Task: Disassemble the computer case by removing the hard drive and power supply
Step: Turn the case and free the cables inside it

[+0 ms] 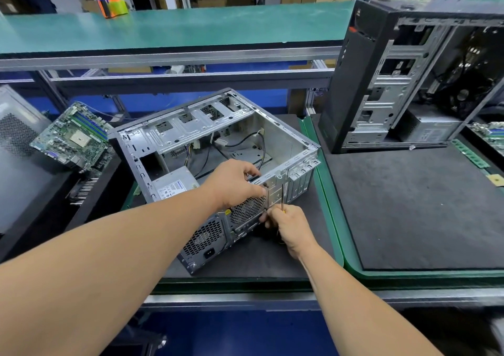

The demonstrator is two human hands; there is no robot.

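Open computer case (218, 148) lying on its side on dark mat of table (272, 263), rear panel facing the wearer, long axis running from near-left to far-right. Power supply (177, 185) still seated in near-left corner of case, label up, fan grille and socket on rear face; sits left of and below both hands, left hand nearer. Hard drive not identifiable; drive cage (191, 126) at far-left side looks vacant, cannot tell for sure. Loose cables (245, 140) inside, likely to snag power supply on pull-out. Left hand (234, 183) curled over top rear edge of case, gripping and steadying it. Right hand (289, 223) clenched round thin screwdriver (282, 205), shaft pointing up against rear panel just right of round fan grille; probably working a rear screw. Second case (409, 77) upright at right, well apart. Bare motherboard (73, 137) propped at left. Tape dispenser (111, 6) on far shelf.
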